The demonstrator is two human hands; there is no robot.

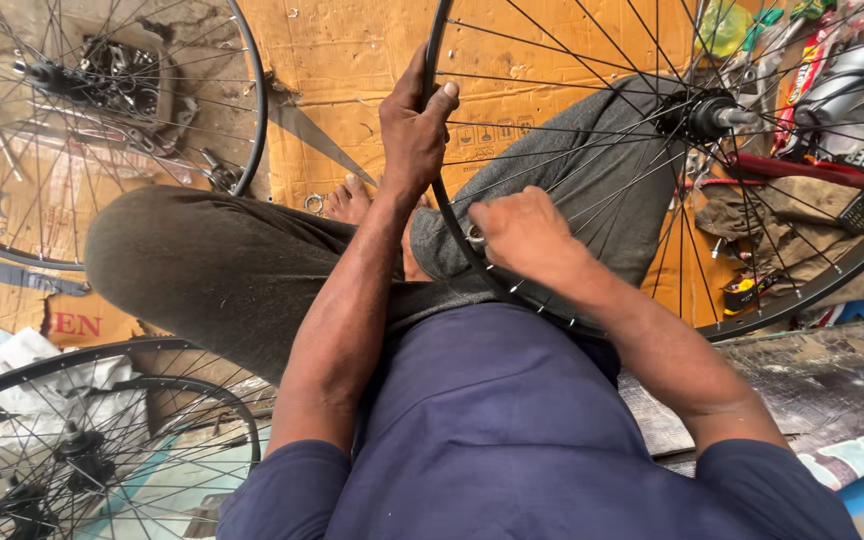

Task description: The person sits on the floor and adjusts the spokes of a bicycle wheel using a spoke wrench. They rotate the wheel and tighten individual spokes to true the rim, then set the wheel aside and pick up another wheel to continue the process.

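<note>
The left hand (414,125) is closed around the black rim of a spoked bicycle wheel (752,290), the thumb lying up along the rim's outer edge and the fingers wrapped to the inner side, so the wheel is held steady and upright over the lap. Just below and to the right of it, the right hand (524,232) is curled shut against the same rim, where the spokes meet it; something small appears to be pinched between its fingers, though the view is too poor for it to be made out.

Outward from the right hand, the spokes are seen running to the hub (704,113), which sits well above and to the right, over the raised knee. The wheel looks fully laced, with every spoke in view seated at both rim and hub, so the building is judged done and only work at the spoke ends along the rim seems left.

Further to the left of both hands, other spoked wheels (102,120) lie on flattened cardboard (342,60), and beyond the hub a clutter of tools and packets (832,90) is spread.
</note>
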